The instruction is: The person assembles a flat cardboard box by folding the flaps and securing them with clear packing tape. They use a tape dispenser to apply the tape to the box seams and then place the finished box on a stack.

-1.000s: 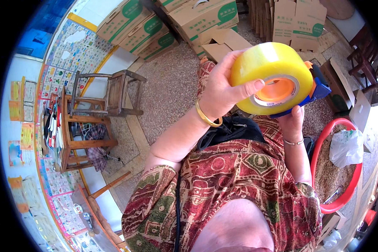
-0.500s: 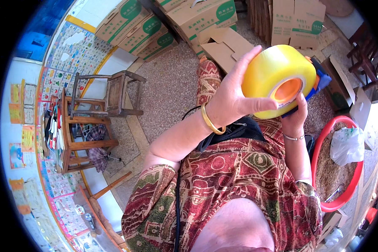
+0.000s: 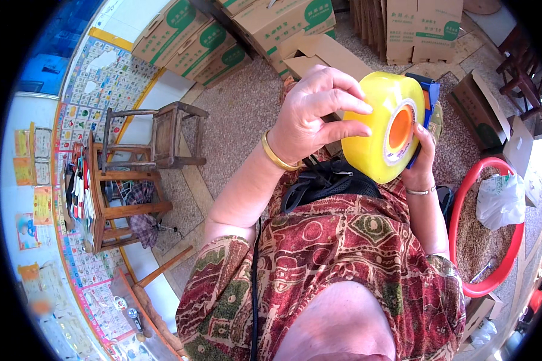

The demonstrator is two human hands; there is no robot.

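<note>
A large roll of yellowish clear packing tape point(image 3: 367, 156) with an orange core sits on a blue tape dispenser point(image 3: 430, 99) in front of my body. My right hand point(image 3: 423, 161) is closed around the dispenser's near side, the thumb lying by the core; the roll hides most of its other fingers. At the roll's left edge is my left hand point(image 3: 319, 111), thumb and forefinger apart, their tips close to or touching the tape. Its remaining fingers are bent. I cannot make out a loose tape end.
An open cardboard box point(image 3: 325, 54) lies ahead of my legs, with stacked cartons point(image 3: 193, 42) beyond. To the right are a red-rimmed tub point(image 3: 515, 253) of brown grainy material, a white plastic bag point(image 3: 500, 201) and another open box point(image 3: 479, 111). Wooden chairs point(image 3: 174, 135) stand left.
My left hand has drawn off the roll's face to its left edge, its fingers now bent. The roll and dispenser have turned more upright and shifted slightly left in my right hand.
</note>
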